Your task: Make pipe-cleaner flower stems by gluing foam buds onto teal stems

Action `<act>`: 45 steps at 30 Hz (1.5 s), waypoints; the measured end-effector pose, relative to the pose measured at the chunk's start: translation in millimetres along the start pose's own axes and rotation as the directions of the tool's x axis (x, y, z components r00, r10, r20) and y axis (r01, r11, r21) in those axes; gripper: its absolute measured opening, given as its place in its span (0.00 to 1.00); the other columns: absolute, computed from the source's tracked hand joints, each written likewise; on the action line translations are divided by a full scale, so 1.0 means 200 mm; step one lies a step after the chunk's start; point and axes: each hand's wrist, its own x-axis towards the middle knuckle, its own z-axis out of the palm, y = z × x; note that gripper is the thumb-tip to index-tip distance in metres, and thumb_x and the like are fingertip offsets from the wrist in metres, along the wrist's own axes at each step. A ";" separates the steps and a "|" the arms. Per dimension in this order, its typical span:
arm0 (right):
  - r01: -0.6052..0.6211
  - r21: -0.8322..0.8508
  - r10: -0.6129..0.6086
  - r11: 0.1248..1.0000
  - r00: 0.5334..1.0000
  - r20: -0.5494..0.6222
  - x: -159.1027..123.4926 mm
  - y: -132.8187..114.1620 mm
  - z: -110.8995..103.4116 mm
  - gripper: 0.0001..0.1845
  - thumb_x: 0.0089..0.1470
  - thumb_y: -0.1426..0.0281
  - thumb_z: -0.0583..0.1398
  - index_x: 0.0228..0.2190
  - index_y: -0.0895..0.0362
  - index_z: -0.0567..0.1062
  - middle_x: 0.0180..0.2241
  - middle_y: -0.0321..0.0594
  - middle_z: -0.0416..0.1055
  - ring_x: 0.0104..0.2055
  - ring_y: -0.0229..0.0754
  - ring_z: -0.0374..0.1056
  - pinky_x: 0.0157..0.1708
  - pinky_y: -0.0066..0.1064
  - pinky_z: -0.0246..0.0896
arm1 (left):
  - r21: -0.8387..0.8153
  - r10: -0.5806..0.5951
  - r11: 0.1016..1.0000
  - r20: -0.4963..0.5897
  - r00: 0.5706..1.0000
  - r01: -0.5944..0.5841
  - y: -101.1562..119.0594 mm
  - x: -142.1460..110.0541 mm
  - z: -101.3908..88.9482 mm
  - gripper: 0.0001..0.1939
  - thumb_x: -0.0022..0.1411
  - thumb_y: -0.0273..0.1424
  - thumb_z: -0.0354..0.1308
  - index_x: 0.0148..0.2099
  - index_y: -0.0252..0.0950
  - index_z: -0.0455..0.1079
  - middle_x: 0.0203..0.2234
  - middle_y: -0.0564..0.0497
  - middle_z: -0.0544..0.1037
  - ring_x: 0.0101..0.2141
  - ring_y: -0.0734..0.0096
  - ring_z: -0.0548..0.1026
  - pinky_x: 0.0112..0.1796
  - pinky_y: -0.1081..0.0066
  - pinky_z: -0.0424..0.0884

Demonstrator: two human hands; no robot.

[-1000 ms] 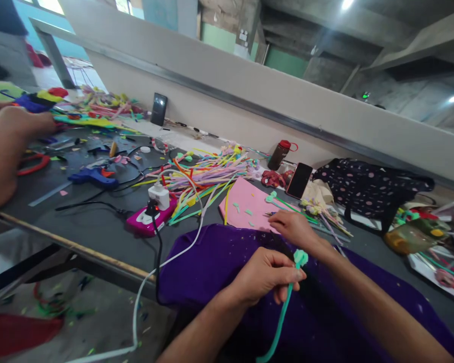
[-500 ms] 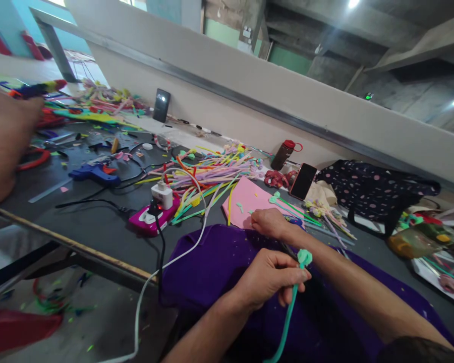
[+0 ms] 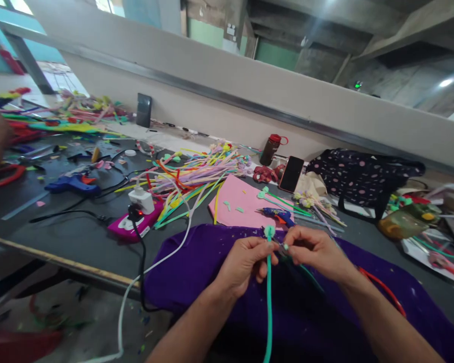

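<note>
1. Stem (image 3: 269,302): above purple cloth (image 3: 189,272), clamped between thumb and fingers of left hand (image 3: 244,262), just below the bloom (image 3: 270,231).
2. Long axis: close to vertical in view. Bloom end uppermost, pointing away toward pink sheet (image 3: 227,194); other end running down to the bottom edge of view.
3. Appearance: teal-green, slender, even in thickness, nearly straight. Bloom paler mint, rounded and lumpy; finer detail too small to tell.
4. Right hand (image 3: 321,252): just beside left hand, fingertips pinched on a pale bit (image 3: 286,247); exact form unclear.
5. Beyond both hands, on the surface (image 3: 75,239): pink sheet with green scraps (image 3: 240,209) and blue glue gun (image 3: 280,216), nozzle toward the left of view.
6. Farther back: pile of coloured strands (image 3: 212,169).
</note>
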 end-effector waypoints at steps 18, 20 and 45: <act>0.108 0.025 -0.102 0.994 0.980 -0.169 -0.04 0.13 0.10 0.04 0.47 0.74 0.55 0.25 0.58 0.71 0.20 0.31 0.67 0.20 0.30 0.58 0.19 0.21 0.51 | 0.366 0.094 0.929 -0.106 0.990 -0.049 -0.03 0.04 0.04 0.14 0.49 0.37 0.61 0.25 0.29 0.70 0.13 0.52 0.70 0.12 0.82 0.64 0.13 0.82 0.59; 0.128 -0.041 -0.134 0.991 0.973 -0.190 -0.04 0.13 0.11 0.05 0.47 0.75 0.55 0.25 0.58 0.71 0.21 0.32 0.68 0.21 0.31 0.59 0.21 0.21 0.52 | 0.396 0.112 0.916 -0.098 0.989 -0.064 -0.03 0.03 0.04 0.14 0.50 0.38 0.60 0.26 0.29 0.70 0.12 0.53 0.69 0.11 0.82 0.64 0.13 0.82 0.58; 0.226 -0.129 -0.251 0.966 0.937 -0.241 -0.06 0.16 0.08 0.06 0.51 0.71 0.56 0.31 0.56 0.74 0.24 0.36 0.69 0.23 0.34 0.64 0.23 0.24 0.59 | 0.157 -0.070 0.985 -0.053 0.996 0.078 -0.01 0.04 0.03 0.13 0.52 0.36 0.58 0.22 0.31 0.66 0.08 0.57 0.65 0.07 0.86 0.56 0.10 0.82 0.53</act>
